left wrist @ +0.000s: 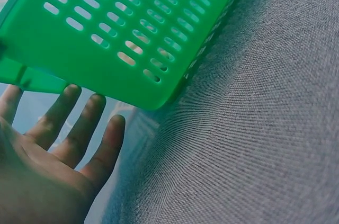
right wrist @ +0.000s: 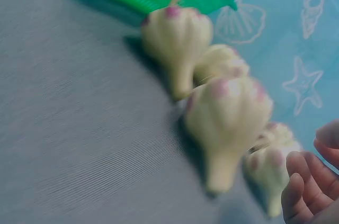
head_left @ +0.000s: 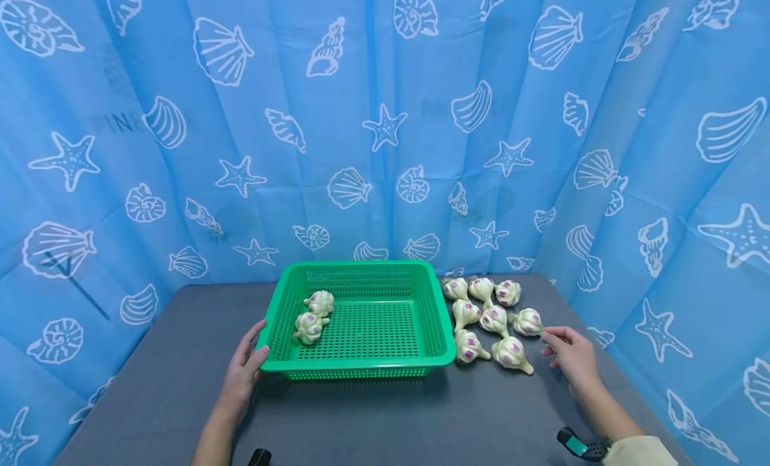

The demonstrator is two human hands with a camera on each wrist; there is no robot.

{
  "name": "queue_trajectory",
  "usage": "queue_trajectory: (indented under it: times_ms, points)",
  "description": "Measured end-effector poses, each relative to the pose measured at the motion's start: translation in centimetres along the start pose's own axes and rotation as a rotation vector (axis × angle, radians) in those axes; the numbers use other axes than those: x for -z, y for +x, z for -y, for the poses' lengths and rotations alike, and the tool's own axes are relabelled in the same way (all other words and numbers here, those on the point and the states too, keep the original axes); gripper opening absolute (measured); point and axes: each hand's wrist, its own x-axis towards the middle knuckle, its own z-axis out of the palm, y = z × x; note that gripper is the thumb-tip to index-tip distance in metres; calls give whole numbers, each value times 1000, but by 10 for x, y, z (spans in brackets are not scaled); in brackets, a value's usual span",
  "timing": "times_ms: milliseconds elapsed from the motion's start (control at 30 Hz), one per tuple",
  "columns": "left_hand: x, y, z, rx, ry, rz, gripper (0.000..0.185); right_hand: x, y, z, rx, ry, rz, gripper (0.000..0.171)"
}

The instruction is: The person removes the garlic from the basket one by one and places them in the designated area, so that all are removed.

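Observation:
My left hand (head_left: 240,372) is at the near left corner of a green plastic basket (head_left: 361,363). Its thumb lies on the rim, while extended fingers (left wrist: 108,139) touch the outside of the rim in the left wrist view. Two garlic bulbs (head_left: 321,303) lie inside the basket, toward its left side. Several more bulbs (head_left: 494,319) sit on the table right of the basket. My right hand (head_left: 571,360) reaches the rightmost garlic bulb (head_left: 527,322), fingertips at its stem. Thumb and fingers stand apart in the right wrist view, beside that bulb (right wrist: 273,160).
A grey cloth (head_left: 361,426) covers the table. Blue curtains (head_left: 385,172) with white shell prints hang behind and at both sides. Close to my right hand, another garlic bulb (head_left: 511,353) lies with its stem toward the near right.

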Motion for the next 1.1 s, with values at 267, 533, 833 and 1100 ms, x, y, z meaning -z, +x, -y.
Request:
queue_trajectory:
  times_ms: [267, 533, 833, 1100]
  points:
    - [2, 0, 1, -36, -8, 10, 53, -7, 13, 40, 161, 49, -62, 25]
    - [3, 1, 2, -49, 10, 19, 54, -39, 27, 78, 349, 142, -41, 18]
    - [3, 1, 3, -39, -1, 20, 53, -76, 43, 115, 410, 125, 65, 19]
    - [2, 0, 5, -63, -16, 26, 53, -106, 48, 139, 408, 70, 157, 21]
